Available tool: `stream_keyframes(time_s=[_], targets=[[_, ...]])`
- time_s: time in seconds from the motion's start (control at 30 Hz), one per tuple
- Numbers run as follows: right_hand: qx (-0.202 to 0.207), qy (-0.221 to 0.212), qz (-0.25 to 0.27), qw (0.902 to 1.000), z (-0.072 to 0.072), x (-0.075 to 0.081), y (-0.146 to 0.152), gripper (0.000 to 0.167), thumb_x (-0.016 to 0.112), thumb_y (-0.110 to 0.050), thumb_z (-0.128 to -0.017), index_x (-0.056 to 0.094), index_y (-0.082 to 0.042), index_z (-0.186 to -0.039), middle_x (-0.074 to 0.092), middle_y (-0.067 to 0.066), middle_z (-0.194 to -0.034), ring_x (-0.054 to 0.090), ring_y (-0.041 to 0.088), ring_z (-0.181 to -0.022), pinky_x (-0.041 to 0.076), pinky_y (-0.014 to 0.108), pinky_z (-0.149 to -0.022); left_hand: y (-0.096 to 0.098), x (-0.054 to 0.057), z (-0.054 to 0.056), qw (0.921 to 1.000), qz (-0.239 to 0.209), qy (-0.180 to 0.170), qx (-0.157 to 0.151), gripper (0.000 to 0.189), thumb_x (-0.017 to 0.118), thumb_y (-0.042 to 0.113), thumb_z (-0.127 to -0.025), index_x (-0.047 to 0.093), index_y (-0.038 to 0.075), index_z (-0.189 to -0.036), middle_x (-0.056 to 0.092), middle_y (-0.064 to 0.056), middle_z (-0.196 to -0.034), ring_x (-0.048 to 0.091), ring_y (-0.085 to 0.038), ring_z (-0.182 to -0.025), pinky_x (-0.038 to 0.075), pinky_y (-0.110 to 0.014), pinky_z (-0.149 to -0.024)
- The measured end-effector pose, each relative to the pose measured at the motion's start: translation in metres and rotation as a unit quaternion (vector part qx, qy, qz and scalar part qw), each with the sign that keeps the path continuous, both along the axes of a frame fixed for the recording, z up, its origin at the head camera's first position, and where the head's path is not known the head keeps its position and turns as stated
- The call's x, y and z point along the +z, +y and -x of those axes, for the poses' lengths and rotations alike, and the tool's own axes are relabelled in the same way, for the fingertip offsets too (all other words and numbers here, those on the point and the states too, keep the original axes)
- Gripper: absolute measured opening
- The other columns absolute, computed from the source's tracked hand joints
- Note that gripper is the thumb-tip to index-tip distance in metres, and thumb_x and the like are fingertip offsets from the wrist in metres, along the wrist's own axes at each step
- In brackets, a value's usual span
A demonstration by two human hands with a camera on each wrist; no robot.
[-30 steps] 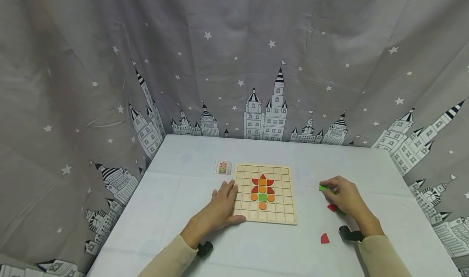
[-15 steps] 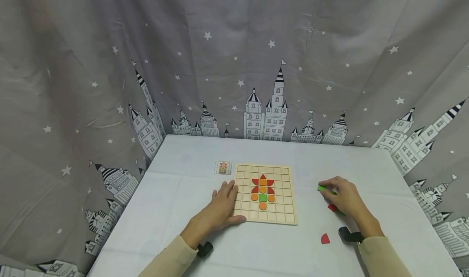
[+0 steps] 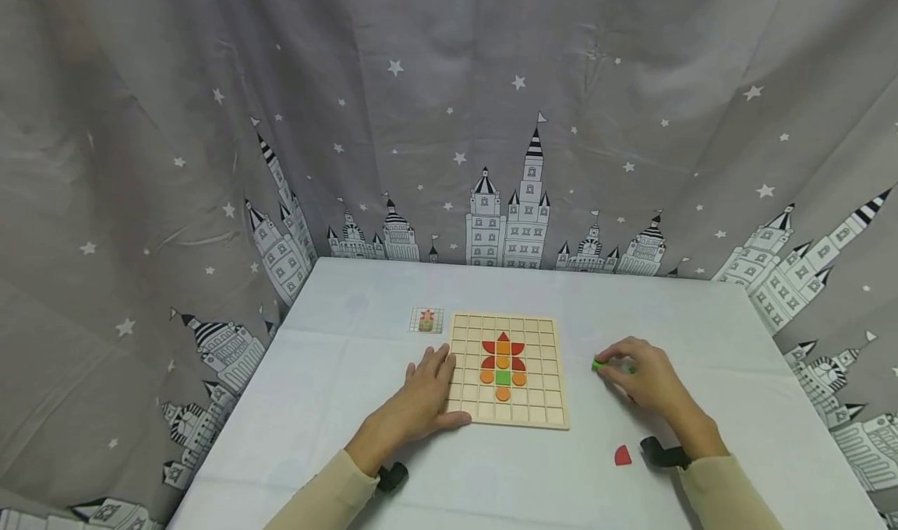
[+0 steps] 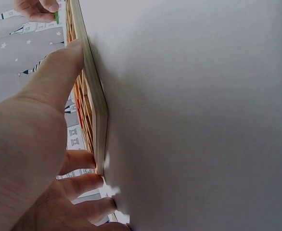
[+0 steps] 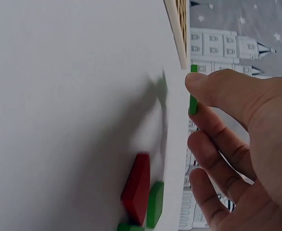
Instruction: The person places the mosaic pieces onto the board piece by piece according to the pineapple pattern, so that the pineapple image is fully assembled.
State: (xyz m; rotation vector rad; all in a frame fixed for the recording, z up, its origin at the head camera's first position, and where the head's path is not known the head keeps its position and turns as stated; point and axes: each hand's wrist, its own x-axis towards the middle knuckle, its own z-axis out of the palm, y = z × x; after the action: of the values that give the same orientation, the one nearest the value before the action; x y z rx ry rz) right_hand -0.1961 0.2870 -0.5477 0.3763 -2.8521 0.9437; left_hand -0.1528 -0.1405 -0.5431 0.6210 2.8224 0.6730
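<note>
While your right hand (image 3: 644, 372) grasps a green piece (image 5: 193, 102) between thumb and first finger, your left hand (image 3: 423, 393) is released, with its fingers spread along the left side of the board (image 3: 547, 396) and its thumb resting at the near edge. The green piece is thin, is raised off the worktop (image 3: 316, 405), and is near the right side of the board, apart from it. Under your right hand, the right wrist view shows you a red piece (image 5: 137, 187) lying close to two other green pieces (image 5: 155, 204). A red quarter (image 3: 622, 456) lies nearer to you. On the board you can see, from the far end, a red triangle (image 3: 503, 337), an orange square (image 3: 503, 349) with red parts at both sides, an orange disc (image 3: 503, 363) also with red parts, a green square (image 3: 503, 378) between two discs, and one more disc below. Just left of the board lies a small card (image 3: 426, 320) with a printed grid. Behind the worktop hangs a grey curtain (image 3: 421, 15) with stars and castles.
</note>
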Motion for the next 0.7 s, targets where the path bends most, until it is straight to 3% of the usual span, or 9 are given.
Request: stream_keyframes(time_s=[0.23,0.7], targets=[[0.035,0.031,-0.005,0.9989,-0.003,0.001,-0.016,0.021,0.097,-0.002,-0.092,0.087,-0.019,-0.100,0.086,0.001,-0.111,0.079,0.033,-0.115,0.063,0.064,-0.108,0.000,0.000,0.000,1.0000,0.001,0.000,0.000,0.114,0.094,0.052,-0.098,0.037,-0.010,-0.175,0.029,-0.036,-0.187,0.027,-0.062,-0.175,0.032,-0.086,-0.133],[0.101,0.039,-0.010,0.9940,-0.014,-0.005,-0.051,0.026,0.099,-0.005,-0.091,0.085,-0.027,-0.096,0.081,-0.013,-0.107,0.077,0.019,-0.108,0.065,0.049,-0.101,0.000,0.001,-0.001,1.0000,-0.002,-0.001,-0.002,0.113,0.092,0.051,-0.100,0.036,-0.011,-0.176,0.028,-0.036,-0.188,0.026,-0.063,-0.176,0.032,-0.086,-0.133]])
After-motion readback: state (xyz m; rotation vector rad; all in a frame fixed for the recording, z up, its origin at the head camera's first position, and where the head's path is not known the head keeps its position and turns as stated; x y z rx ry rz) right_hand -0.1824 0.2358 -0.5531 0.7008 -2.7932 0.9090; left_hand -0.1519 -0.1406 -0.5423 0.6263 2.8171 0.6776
